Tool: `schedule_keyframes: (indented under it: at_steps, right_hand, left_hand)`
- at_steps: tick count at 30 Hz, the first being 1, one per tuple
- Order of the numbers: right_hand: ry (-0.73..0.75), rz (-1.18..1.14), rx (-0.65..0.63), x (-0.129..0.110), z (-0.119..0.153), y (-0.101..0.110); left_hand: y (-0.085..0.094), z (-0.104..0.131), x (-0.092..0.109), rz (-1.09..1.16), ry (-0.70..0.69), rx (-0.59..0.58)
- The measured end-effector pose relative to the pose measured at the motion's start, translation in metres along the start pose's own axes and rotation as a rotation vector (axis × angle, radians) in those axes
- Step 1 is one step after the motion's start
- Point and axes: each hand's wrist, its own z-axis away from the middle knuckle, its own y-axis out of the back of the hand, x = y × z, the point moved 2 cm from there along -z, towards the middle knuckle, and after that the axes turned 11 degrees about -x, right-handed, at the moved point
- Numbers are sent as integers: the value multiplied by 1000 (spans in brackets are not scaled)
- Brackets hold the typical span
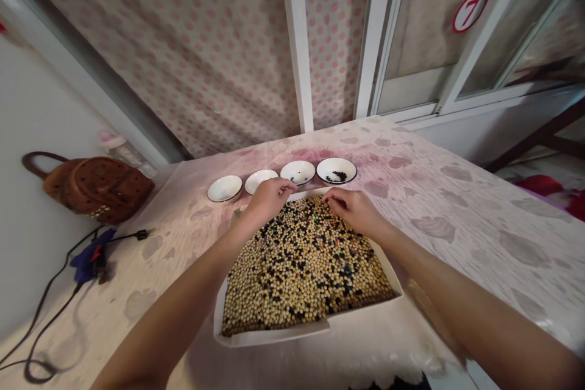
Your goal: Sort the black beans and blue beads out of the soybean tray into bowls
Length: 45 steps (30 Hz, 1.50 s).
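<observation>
A shallow white box (301, 335) holds a layer of tan round beans or beads (292, 280), mixed with black ones and a few green, blue and red ones. My left hand (274, 194) is over the box's far left rim, close to a white bowl (298, 172) with a few dark bits in it. Its fingers are pressed together; what they hold is too small to make out. At the far right part of the box, my right hand (347, 207) has its fingers curled in a pinch over the beans, their contents hidden. Beyond it stands a dark-rimmed bowl (337, 169) containing a small black heap.
Two more white bowls (225, 187) stand to the left in the same row. A blue glue gun (94, 256) with a black cord and a brown bag (100, 186) lie at the left. A patterned cloth (434, 225) covers the table, with a curtained window behind.
</observation>
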Motion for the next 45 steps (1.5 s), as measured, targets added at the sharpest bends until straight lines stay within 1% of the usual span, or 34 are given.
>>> schedule_keyframes:
  at_steps: [3,6,9,12,16,20,22,27,35,38,41,43,45]
  right_hand:
    - [4,5,-2,-1,0,0]
    - [2,2,3,0,0,0]
    - [-2,-2,0,2,0,0]
    - [-6,-2,-1,3,-1,-1]
    - [1,0,9,5,-1,-2]
    - [19,10,18,6,-2,-2]
    - [22,19,18,5,-2,-2]
    - [11,38,6,2,-1,-1]
    - [-2,39,-8,2,-1,0]
    - [-2,48,-6,1,-1,0]
    - [-10,62,-5,-1,-1,0]
    - [-11,72,-12,-1,-1,0]
    - [-7,75,-11,-1,-1,0]
  left_hand:
    - [-5,28,8,47,-75,-78]
    - [-11,47,13,41,-111,-163]
    - [-13,55,20,47,-132,-191]
    - [-13,58,29,46,-143,-206]
    - [-16,60,43,17,-195,-252]
    - [-26,58,54,-40,-300,-295]
    - [-31,56,56,-64,-321,-323]
    - [-40,50,58,-79,-326,-342]
    - [-45,47,53,-15,-279,-321]
    - [-44,48,52,51,-248,-308]
    - [-37,45,47,149,-203,-286]
    - [-30,37,39,187,-178,-242]
    - [-21,21,27,195,-157,-171]
